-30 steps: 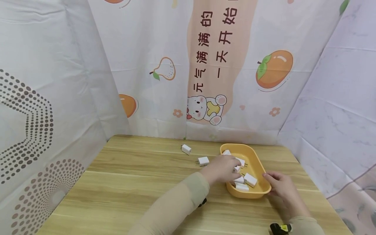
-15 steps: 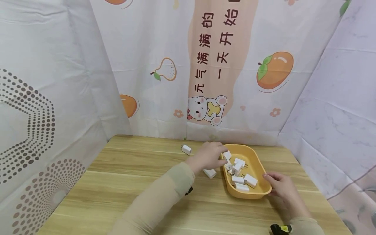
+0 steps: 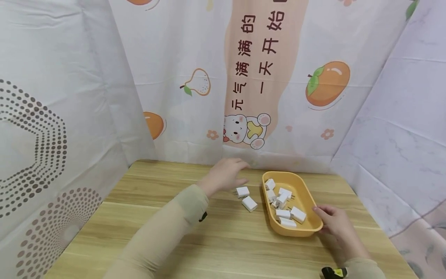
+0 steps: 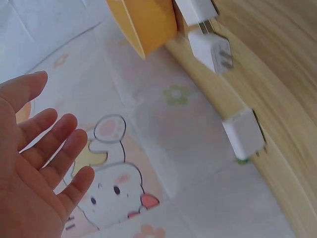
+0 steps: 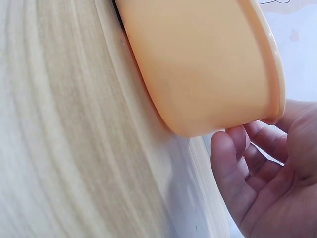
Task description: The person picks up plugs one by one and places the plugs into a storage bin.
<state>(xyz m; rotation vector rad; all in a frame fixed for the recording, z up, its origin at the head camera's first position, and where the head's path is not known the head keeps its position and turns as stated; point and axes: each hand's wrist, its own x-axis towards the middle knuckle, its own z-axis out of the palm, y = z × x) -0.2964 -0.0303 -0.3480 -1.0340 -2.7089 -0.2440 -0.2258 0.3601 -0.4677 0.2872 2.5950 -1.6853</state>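
My left hand [image 3: 224,176] hovers over the back of the table, fingers loosely extended and holding nothing. Just right of it lie two white plug-in chargers [image 3: 242,192] [image 3: 249,204] with metal prongs. A third white charger [image 4: 243,135] shows in the left wrist view; in the head view my left hand hides it. At the right stands a yellow plastic basket [image 3: 302,190] with several white chargers [image 3: 281,200] heaped mostly along its left side. My right hand [image 3: 336,223] holds the basket's near right corner, thumb at the rim and fingers bent against the outer wall [image 5: 203,69].
Everything rests on a wood-grain table [image 3: 223,240]. A printed curtain [image 3: 188,124] hangs right behind its back edge, and pale cloth [image 3: 393,116] closes off the right side. A black strap with a yellow label [image 3: 334,272] sits at my right wrist.
From above the basket, my left hand has moved left to the back of the table. One more charger now lies beside the basket. The right hand has kept its hold.
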